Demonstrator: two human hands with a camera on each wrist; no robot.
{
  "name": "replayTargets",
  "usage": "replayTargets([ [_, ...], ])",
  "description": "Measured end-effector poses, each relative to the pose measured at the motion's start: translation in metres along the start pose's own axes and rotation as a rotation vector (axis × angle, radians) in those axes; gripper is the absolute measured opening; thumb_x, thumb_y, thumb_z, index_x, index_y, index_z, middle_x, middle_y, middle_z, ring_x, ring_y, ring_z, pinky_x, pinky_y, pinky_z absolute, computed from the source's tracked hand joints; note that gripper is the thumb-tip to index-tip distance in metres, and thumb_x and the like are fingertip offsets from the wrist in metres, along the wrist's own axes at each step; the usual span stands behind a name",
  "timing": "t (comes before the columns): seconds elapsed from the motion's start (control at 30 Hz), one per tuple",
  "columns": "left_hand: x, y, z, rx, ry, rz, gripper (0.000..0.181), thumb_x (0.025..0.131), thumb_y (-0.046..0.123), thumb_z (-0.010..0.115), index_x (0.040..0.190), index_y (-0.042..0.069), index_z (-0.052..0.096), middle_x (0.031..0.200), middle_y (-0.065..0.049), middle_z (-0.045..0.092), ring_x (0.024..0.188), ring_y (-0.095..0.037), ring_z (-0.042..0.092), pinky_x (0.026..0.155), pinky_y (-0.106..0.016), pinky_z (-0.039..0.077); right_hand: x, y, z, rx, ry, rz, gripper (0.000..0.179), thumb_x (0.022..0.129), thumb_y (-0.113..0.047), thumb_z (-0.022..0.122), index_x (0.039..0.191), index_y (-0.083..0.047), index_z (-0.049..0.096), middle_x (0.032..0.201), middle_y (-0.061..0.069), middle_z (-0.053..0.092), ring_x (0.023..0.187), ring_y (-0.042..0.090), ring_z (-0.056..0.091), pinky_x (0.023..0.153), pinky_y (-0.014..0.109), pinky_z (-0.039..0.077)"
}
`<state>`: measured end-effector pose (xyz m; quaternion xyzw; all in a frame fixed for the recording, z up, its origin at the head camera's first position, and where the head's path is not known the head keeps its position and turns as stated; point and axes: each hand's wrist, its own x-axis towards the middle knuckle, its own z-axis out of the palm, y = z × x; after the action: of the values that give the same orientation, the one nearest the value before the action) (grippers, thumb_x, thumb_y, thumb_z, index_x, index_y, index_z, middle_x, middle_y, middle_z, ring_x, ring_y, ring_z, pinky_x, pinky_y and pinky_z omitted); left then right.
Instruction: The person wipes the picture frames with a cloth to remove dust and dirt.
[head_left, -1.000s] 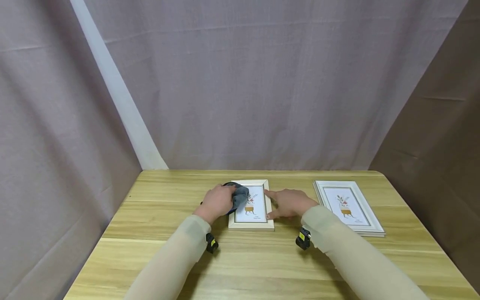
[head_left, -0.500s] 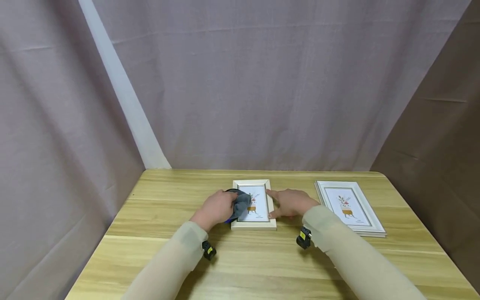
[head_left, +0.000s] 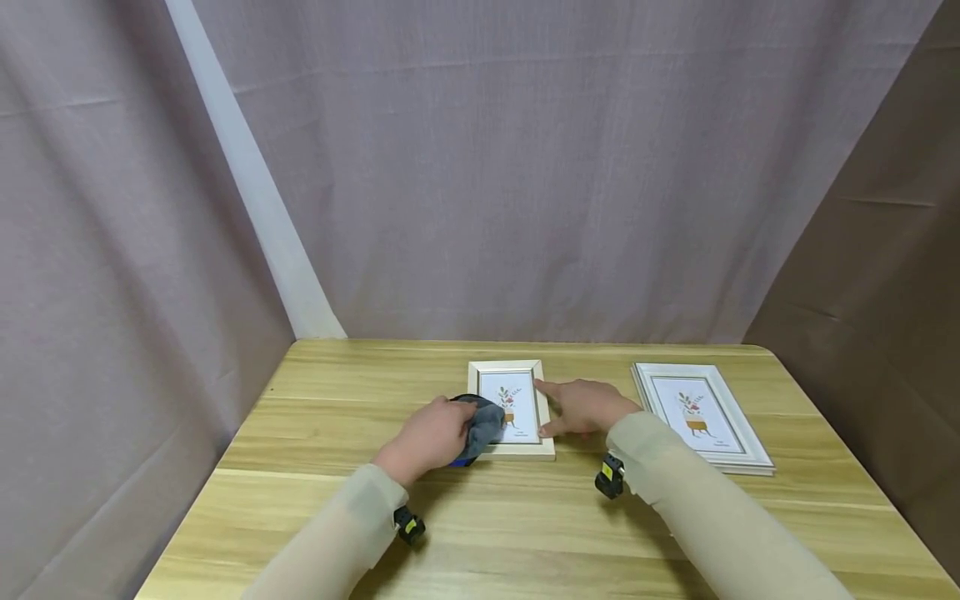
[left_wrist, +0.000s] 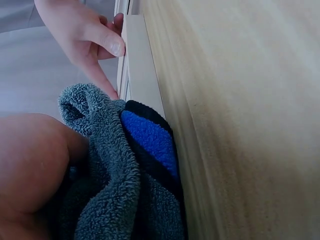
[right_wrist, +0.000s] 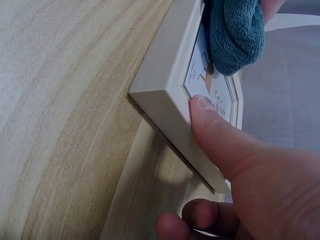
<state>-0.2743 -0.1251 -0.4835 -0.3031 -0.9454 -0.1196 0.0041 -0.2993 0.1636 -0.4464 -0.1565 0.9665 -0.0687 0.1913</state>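
My left hand (head_left: pixel 431 435) grips a bunched grey towel (head_left: pixel 485 427) with blue and black trim. It presses the towel on the lower left part of a cream picture frame (head_left: pixel 510 366), which lies face up on the table. A print of a plant in an orange pot shows beside the cloth. At the frame's right side, my right hand (head_left: pixel 588 406) rests its straight thumb and index finger on the border. In the right wrist view the thumb (right_wrist: pixel 205 107) presses the rim, while other fingers bend loosely beside the frame.
A white picture frame (head_left: pixel 738 421) with a similar plant print lies farther right on the wooden table (head_left: pixel 510 533). A grey curtain (head_left: pixel 480 183) hangs behind the table's back edge. A small black camera sits at each wrist.
My left hand has slid the towel down the left side of the cream frame, toward me, uncovering more of the upper print. My right hand keeps its place on the frame's right border.
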Motion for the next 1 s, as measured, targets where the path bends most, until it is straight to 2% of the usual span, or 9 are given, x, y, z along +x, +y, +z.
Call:
replayTargets([
  [0.17, -0.007, 0.004, -0.002, 0.013, 0.022, 0.042, 0.035, 0.110, 0.008, 0.056, 0.140, 0.001, 0.072, 0.128, -0.013, 0.078, 0.111, -0.034, 0.074, 0.104, -0.050, 0.056, 0.001, 0.003, 0.002, -0.003, 0.009, -0.012, 0.102, 0.095, -0.062, 0.081, 0.175, -0.024, 0.031, 0.152, 0.020, 0.064, 0.105, 0.026, 0.066, 0.086, 0.052, 0.055],
  [0.3, -0.014, 0.007, -0.005, 0.003, 0.019, 0.057, 0.035, 0.110, 0.008, 0.056, 0.141, 0.000, 0.071, 0.131, -0.014, 0.077, 0.117, -0.034, 0.074, 0.109, -0.050, 0.053, 0.001, 0.004, 0.002, 0.007, 0.012, -0.018, 0.103, 0.094, -0.062, 0.081, 0.175, -0.024, 0.031, 0.154, 0.021, 0.062, 0.107, 0.027, 0.066, 0.090, 0.055, 0.056],
  [0.47, -0.021, 0.007, -0.004, -0.017, -0.002, 0.064, 0.037, 0.112, 0.012, 0.058, 0.146, -0.001, 0.068, 0.138, -0.015, 0.074, 0.126, -0.035, 0.071, 0.113, -0.049, 0.050, 0.002, 0.006, 0.003, 0.018, 0.006, -0.022, 0.102, 0.095, -0.061, 0.080, 0.176, -0.024, 0.029, 0.154, 0.021, 0.062, 0.097, 0.024, 0.066, 0.088, 0.053, 0.055],
  [0.67, -0.027, 0.004, -0.004, -0.058, -0.019, 0.047, 0.038, 0.111, 0.013, 0.061, 0.147, 0.002, 0.068, 0.137, -0.014, 0.074, 0.121, -0.037, 0.071, 0.106, -0.049, 0.055, 0.005, 0.007, 0.003, 0.046, -0.009, -0.016, 0.102, 0.096, -0.062, 0.079, 0.176, -0.027, 0.026, 0.157, 0.021, 0.059, 0.077, 0.021, 0.063, 0.084, 0.049, 0.053],
  [0.9, -0.037, 0.007, -0.007, -0.065, -0.016, 0.074, 0.038, 0.111, 0.011, 0.062, 0.146, 0.001, 0.069, 0.136, -0.012, 0.075, 0.116, -0.036, 0.072, 0.103, -0.049, 0.056, 0.007, 0.008, 0.003, 0.038, -0.002, -0.033, 0.102, 0.096, -0.061, 0.080, 0.176, -0.024, 0.028, 0.158, 0.021, 0.058, 0.101, 0.025, 0.065, 0.088, 0.052, 0.053],
  [1.0, -0.040, 0.008, -0.006, -0.061, -0.006, 0.089, 0.038, 0.110, 0.011, 0.063, 0.146, 0.001, 0.069, 0.136, -0.011, 0.075, 0.115, -0.035, 0.072, 0.103, -0.048, 0.056, 0.007, 0.007, 0.003, 0.053, -0.004, -0.028, 0.102, 0.096, -0.061, 0.080, 0.176, -0.024, 0.028, 0.158, 0.021, 0.058, 0.103, 0.026, 0.065, 0.092, 0.052, 0.053],
])
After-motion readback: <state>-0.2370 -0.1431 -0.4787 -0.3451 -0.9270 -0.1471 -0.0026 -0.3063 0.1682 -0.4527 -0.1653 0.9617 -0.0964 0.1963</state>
